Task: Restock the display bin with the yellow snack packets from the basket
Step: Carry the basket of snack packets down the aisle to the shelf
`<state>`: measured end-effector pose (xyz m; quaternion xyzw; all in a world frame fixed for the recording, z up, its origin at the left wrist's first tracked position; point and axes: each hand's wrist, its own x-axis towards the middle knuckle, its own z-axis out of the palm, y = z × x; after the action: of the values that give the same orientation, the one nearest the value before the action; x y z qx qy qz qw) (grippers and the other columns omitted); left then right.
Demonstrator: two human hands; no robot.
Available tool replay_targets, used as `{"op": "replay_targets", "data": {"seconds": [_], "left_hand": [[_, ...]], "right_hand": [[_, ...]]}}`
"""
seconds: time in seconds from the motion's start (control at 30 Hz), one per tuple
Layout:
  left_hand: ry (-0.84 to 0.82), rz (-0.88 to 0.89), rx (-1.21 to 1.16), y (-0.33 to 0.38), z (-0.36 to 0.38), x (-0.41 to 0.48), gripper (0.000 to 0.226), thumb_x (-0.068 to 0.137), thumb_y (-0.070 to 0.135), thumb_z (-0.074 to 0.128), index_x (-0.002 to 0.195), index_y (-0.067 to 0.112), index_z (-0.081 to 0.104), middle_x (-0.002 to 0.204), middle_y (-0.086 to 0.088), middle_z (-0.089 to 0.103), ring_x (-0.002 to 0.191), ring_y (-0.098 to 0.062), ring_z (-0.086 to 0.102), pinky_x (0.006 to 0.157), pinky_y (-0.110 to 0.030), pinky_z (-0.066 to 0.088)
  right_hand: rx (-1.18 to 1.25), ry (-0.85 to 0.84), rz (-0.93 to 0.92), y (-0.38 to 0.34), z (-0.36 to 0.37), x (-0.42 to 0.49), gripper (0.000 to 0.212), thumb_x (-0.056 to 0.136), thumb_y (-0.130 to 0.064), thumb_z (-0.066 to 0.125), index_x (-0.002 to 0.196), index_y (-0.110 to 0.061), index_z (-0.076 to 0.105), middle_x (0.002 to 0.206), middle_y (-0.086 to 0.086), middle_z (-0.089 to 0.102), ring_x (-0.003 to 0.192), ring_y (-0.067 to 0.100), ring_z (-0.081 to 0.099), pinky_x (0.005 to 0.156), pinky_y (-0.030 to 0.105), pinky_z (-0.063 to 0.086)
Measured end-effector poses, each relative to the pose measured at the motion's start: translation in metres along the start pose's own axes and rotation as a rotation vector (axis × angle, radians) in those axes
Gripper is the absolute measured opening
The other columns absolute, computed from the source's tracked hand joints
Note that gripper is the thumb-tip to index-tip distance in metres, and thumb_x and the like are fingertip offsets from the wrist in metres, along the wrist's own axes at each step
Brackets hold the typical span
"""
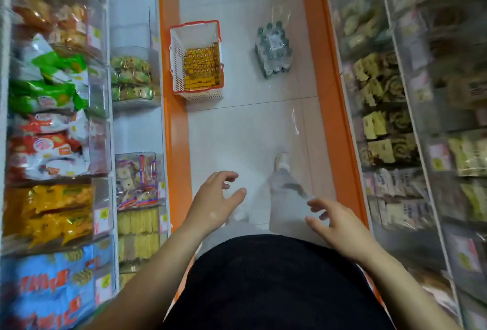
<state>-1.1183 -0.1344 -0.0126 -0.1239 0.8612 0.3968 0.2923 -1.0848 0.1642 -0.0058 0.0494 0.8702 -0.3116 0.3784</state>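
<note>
left grip [214, 204], right grip [340, 226] hang loose; one basket [177, 66] holds yellow packets [201, 66].

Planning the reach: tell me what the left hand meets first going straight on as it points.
Way looks free. The left hand points forward and slightly right, above floor. The basket lies left of that line; the bottle pack is nearer it but far off. Depth unclear.

One basket [196, 37], with yellow packets [201, 66] packed too tightly to count. One wrapped pack of bottles [274, 50]. Two hands, a left hand [214, 203] and a right hand [340, 226]. One shoe [281, 161]. Two shelves: left shelf [137, 129], right shelf [411, 118].
</note>
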Motion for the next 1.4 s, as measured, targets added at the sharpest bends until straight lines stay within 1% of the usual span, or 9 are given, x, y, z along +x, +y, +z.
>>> {"op": "replay_targets", "data": {"seconds": [0.13, 0.23, 0.33, 0.47, 0.67, 0.77, 1.03, 1.27, 1.4], "left_hand": [[0.01, -0.065, 0.02, 0.039, -0.012, 0.063, 0.039, 0.093, 0.049, 0.064, 0.129, 0.035, 0.057, 0.124, 0.02, 0.054, 0.108, 0.0, 0.057, 0.08, -0.016, 0.041], [0.045, -0.103, 0.003, 0.062, -0.032, 0.096, 0.034, 0.095, 0.041, 0.066, 0.127, 0.032, 0.059, 0.123, 0.018, 0.055, 0.108, -0.003, 0.058, 0.083, -0.02, 0.041], [0.091, -0.143, -0.054, 0.078, -0.059, 0.117, 0.028, 0.094, 0.037, 0.068, 0.121, 0.034, 0.06, 0.12, 0.017, 0.057, 0.105, 0.001, 0.058, 0.083, -0.02, 0.044], [0.147, -0.19, -0.086, 0.084, -0.094, 0.167, 0.031, 0.094, 0.037, 0.068, 0.123, 0.032, 0.061, 0.123, 0.016, 0.059, 0.103, 0.007, 0.055, 0.086, -0.025, 0.046], [0.094, -0.172, -0.101, 0.106, -0.159, 0.287, 0.023, 0.093, 0.037, 0.068, 0.114, 0.039, 0.059, 0.119, 0.016, 0.059, 0.107, -0.009, 0.062, 0.085, -0.029, 0.048], [0.083, -0.125, -0.061, 0.146, -0.198, 0.346, 0.032, 0.093, 0.042, 0.068, 0.123, 0.032, 0.061, 0.123, 0.014, 0.059, 0.106, -0.005, 0.06, 0.084, -0.025, 0.045], [0.0, 0.017, 0.035, 0.29, -0.233, 0.511, 0.037, 0.094, 0.043, 0.067, 0.128, 0.028, 0.061, 0.128, 0.011, 0.057, 0.11, -0.01, 0.06, 0.093, -0.035, 0.052], [0.006, -0.068, 0.027, 0.354, -0.232, 0.594, 0.037, 0.093, 0.042, 0.068, 0.127, 0.031, 0.061, 0.127, 0.013, 0.058, 0.112, -0.009, 0.059, 0.094, -0.033, 0.051], [0.091, -0.139, -0.061, 0.366, -0.262, 0.611, 0.035, 0.093, 0.044, 0.069, 0.124, 0.032, 0.062, 0.127, 0.011, 0.061, 0.112, -0.008, 0.062, 0.094, -0.03, 0.051]], "right_hand": [[-0.013, -0.016, -0.039, -0.004, -0.065, 0.071, 0.042, 0.092, -0.051, 0.057, 0.131, -0.036, 0.054, 0.115, -0.019, 0.059, 0.095, -0.001, 0.057, 0.076, 0.018, 0.042], [-0.052, -0.02, -0.09, -0.03, -0.12, 0.123, 0.041, 0.093, -0.046, 0.058, 0.131, -0.03, 0.057, 0.117, -0.011, 0.063, 0.093, 0.005, 0.059, 0.079, 0.024, 0.046], [-0.059, -0.015, -0.138, -0.073, -0.166, 0.172, 0.039, 0.094, -0.043, 0.059, 0.13, -0.027, 0.058, 0.114, -0.009, 0.065, 0.092, 0.008, 0.061, 0.079, 0.026, 0.048], [-0.103, -0.053, -0.214, -0.131, -0.209, 0.245, 0.04, 0.094, -0.046, 0.058, 0.13, -0.029, 0.057, 0.115, -0.011, 0.064, 0.094, 0.007, 0.062, 0.084, 0.031, 0.053], [-0.168, -0.056, -0.136, -0.182, -0.261, 0.34, 0.042, 0.095, -0.047, 0.056, 0.132, -0.026, 0.056, 0.116, -0.009, 0.065, 0.095, 0.009, 0.062, 0.083, 0.031, 0.052], [-0.155, -0.066, -0.09, -0.195, -0.294, 0.358, 0.043, 0.095, -0.048, 0.055, 0.133, -0.027, 0.056, 0.117, -0.01, 0.065, 0.097, 0.009, 0.063, 0.086, 0.033, 0.053], [-0.074, -0.018, 0.036, -0.176, -0.39, 0.43, 0.038, 0.094, -0.047, 0.059, 0.127, -0.028, 0.059, 0.109, -0.013, 0.064, 0.092, 0.006, 0.062, 0.083, 0.028, 0.05], [-0.148, -0.06, -0.056, -0.189, -0.502, 0.537, 0.037, 0.094, -0.047, 0.058, 0.126, -0.028, 0.059, 0.109, -0.014, 0.064, 0.091, 0.004, 0.06, 0.078, 0.024, 0.047], [-0.171, -0.086, -0.134, -0.245, -0.561, 0.592, 0.036, 0.094, -0.046, 0.058, 0.124, -0.026, 0.06, 0.113, -0.009, 0.067, 0.099, 0.01, 0.064, 0.087, 0.033, 0.053]]}}
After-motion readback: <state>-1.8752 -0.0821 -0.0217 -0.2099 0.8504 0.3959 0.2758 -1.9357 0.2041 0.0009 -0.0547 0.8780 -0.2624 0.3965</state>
